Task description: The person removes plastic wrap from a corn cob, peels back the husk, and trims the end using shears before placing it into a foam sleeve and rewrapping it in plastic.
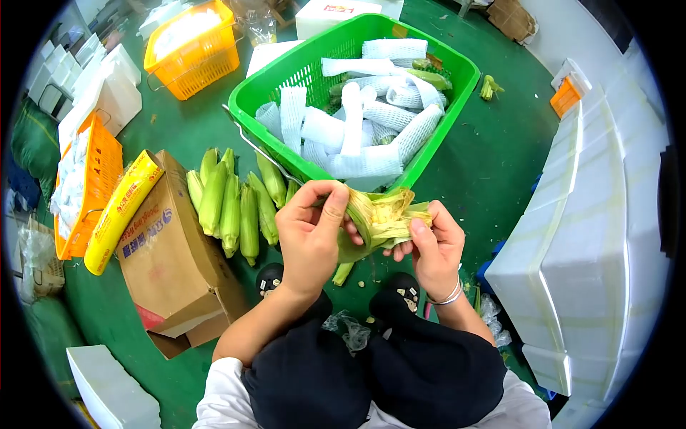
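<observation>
Between my two hands is an ear of corn (382,218), its green husk pulled open and its pale yellow inner leaves showing. No kernels can be made out on it. My left hand (311,229) pinches the husk on the left side, thumb against bent fingers. On the right side, my right hand (431,247) grips the husk edge between thumb and fingers. Several unpeeled ears of corn (230,204) lie on the floor left of my left hand. Just beyond my hands stands a green basket (246,100) holding white foam net sleeves (350,121), some around corn.
A cardboard box (175,250) with a yellow roll (123,211) leaning on it stands at left. Orange crates (196,75) hold white material. White foam boxes (564,250) are stacked along the right. A husk scrap (490,87) lies on the green floor.
</observation>
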`<state>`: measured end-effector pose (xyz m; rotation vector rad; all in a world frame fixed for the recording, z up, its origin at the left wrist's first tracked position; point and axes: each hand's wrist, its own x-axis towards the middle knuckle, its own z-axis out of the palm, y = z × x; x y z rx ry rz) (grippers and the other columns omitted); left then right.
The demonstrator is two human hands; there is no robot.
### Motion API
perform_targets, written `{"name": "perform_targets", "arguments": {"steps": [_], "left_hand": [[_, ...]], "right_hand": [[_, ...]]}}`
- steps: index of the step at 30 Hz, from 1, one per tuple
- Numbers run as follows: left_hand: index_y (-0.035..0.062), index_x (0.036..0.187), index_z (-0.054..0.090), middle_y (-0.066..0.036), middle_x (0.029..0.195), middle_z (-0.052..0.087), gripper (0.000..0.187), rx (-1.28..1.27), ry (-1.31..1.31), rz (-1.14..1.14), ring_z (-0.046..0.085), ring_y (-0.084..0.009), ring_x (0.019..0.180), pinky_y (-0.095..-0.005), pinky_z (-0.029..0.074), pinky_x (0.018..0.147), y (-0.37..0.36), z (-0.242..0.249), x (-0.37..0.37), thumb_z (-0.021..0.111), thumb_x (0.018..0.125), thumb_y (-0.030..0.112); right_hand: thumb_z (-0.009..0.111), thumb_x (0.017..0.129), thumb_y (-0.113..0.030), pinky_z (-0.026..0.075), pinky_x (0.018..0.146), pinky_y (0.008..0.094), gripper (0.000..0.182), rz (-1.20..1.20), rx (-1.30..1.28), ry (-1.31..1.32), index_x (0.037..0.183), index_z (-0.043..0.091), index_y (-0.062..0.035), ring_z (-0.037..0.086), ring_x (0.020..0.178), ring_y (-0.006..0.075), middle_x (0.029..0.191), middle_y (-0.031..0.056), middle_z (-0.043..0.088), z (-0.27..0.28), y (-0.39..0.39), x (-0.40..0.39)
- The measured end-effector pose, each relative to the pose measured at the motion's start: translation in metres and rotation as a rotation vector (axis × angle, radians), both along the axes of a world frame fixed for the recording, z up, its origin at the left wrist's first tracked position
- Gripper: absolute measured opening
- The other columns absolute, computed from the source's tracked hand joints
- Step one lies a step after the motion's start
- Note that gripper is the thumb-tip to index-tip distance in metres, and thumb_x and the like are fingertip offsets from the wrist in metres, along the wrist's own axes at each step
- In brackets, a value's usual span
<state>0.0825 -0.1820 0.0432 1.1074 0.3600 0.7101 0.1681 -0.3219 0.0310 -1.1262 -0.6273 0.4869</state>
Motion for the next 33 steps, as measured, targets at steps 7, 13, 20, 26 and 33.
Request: {"name": "perform_targets", "arguments": {"steps": [7, 13, 20, 26, 33], "left_hand": [[0.0001, 0.098, 0.058, -0.005, 0.076, 0.059, 0.015, -0.238, -0.118, -0.017, 0.052, -0.0096, 0.058, -0.0247, 0.046, 0.047, 0.013, -0.009, -0.003, 0.054, 0.095, 0.014], [0.0004, 0.099, 0.058, -0.005, 0.077, 0.060, 0.014, -0.253, -0.162, -0.023, 0.053, -0.0095, 0.058, -0.0248, 0.046, 0.047, 0.015, -0.010, -0.004, 0.054, 0.095, 0.014], [-0.0018, 0.097, 0.058, -0.005, 0.077, 0.059, 0.014, -0.120, -0.117, -0.040, 0.054, -0.0094, 0.056, -0.0243, 0.047, 0.048, 0.010, -0.001, -0.009, 0.056, 0.094, 0.012], [-0.0041, 0.094, 0.059, -0.004, 0.077, 0.060, 0.013, 0.158, 0.005, -0.083, 0.055, -0.0083, 0.055, -0.0212, 0.045, 0.048, 0.003, 0.000, -0.010, 0.058, 0.092, 0.008], [-0.0033, 0.095, 0.058, -0.006, 0.077, 0.061, 0.013, 0.109, 0.016, -0.158, 0.056, -0.0085, 0.055, -0.0212, 0.045, 0.049, 0.006, -0.006, -0.011, 0.058, 0.093, 0.009]], "right_hand": [[0.044, 0.095, -0.013, 0.053, 0.054, 0.0312, 0.015, -0.021, 0.160, 0.167, 0.085, 0.046, -0.0029, 0.047, 0.048, 0.0116, 0.060, 0.0025, 0.045, 0.000, 0.001, 0.001], [0.043, 0.095, -0.016, 0.052, 0.053, 0.0319, 0.015, -0.038, 0.164, 0.142, 0.087, 0.047, -0.0036, 0.043, 0.046, 0.0107, 0.057, 0.0010, 0.041, 0.000, 0.000, 0.001], [0.050, 0.091, -0.008, 0.049, 0.059, 0.0266, 0.007, -0.090, -0.183, -0.079, 0.089, 0.047, -0.0023, 0.051, 0.057, 0.0115, 0.068, 0.0020, 0.050, 0.008, -0.009, 0.010], [0.067, 0.078, -0.005, 0.046, 0.064, 0.0282, 0.027, -0.200, -0.488, -0.803, 0.101, 0.054, 0.0013, 0.055, 0.069, 0.0182, 0.080, 0.0087, 0.054, 0.040, 0.000, 0.014], [0.067, 0.084, -0.008, 0.042, 0.056, 0.0247, 0.014, -0.075, -0.461, -0.666, 0.083, 0.061, 0.0050, 0.052, 0.060, 0.0133, 0.069, 0.0069, 0.053, 0.035, 0.002, 0.019]]}}
